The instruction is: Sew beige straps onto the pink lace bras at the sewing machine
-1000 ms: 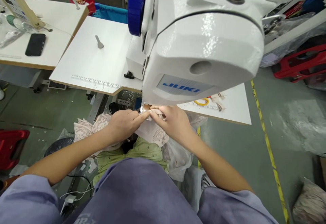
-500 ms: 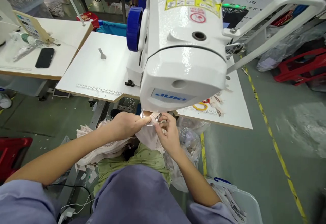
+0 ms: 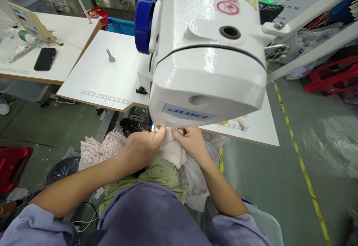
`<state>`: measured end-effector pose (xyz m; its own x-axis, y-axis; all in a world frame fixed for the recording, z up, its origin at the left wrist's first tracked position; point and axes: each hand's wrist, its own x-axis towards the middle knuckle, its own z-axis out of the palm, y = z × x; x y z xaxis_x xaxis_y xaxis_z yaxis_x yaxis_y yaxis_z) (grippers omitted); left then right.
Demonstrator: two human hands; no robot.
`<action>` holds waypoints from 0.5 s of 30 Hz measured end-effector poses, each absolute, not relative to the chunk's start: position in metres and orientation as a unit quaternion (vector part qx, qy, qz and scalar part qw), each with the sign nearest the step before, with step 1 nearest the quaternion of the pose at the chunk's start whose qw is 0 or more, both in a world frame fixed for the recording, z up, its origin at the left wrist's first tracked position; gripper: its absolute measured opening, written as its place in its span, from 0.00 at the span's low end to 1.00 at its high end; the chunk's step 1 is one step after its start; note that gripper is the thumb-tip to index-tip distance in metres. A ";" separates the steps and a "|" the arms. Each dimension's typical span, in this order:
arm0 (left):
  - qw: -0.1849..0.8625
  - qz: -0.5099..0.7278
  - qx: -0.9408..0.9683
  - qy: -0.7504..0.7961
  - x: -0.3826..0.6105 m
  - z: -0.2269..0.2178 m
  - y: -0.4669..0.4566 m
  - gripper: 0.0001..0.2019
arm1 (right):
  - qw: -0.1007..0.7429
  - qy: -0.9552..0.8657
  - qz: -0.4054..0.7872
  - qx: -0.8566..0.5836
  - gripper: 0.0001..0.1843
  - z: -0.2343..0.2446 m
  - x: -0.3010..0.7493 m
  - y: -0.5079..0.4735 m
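A white sewing machine [image 3: 207, 78] with a blue handwheel [image 3: 144, 25] fills the upper middle of the view. Just under its head, my left hand [image 3: 144, 147] pinches a pale pink fabric piece [image 3: 171, 149] between thumb and fingers. On the fabric's other side, my right hand [image 3: 192, 141] grips the same piece with the thumb on top. The cloth hangs down from both hands over my lap. Needle and presser foot are hidden behind the machine head. Left of my left hand lies a pile of pale pink lace fabric [image 3: 103, 150].
On the white machine table [image 3: 92, 67] are a ruler strip [image 3: 104, 96] and a small grey tool [image 3: 110, 56]. A phone [image 3: 45, 59] lies on the neighbouring table. Plastic bags [image 3: 195, 186] hang right of my lap, above a clear bin [image 3: 265, 220]. Red stools stand either side.
My head view has shifted closer to the machine. Both hands have changed their grip on the fabric; my left hand is now lower and more curled, and the cloth hangs between them.
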<state>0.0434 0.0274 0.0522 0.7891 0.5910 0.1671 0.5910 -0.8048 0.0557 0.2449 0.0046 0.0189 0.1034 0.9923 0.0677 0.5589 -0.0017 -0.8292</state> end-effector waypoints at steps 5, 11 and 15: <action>0.033 0.069 0.938 0.339 0.046 0.051 0.029 0.16 | 0.350 -0.611 0.298 -0.644 0.07 0.019 0.251 0.018; 0.007 0.090 0.939 0.333 0.045 0.049 0.028 0.14 | 0.346 -0.629 0.307 -0.625 0.08 0.021 0.254 0.022; -0.013 0.102 0.937 0.333 0.045 0.047 0.028 0.13 | 0.362 -0.632 0.318 -0.606 0.07 0.019 0.255 0.022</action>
<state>0.0451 0.0284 0.0467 0.7577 0.6214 0.1992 0.6266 -0.7781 0.0439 0.2547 0.0221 0.0190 -0.0024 0.9973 0.0729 0.5362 0.0628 -0.8418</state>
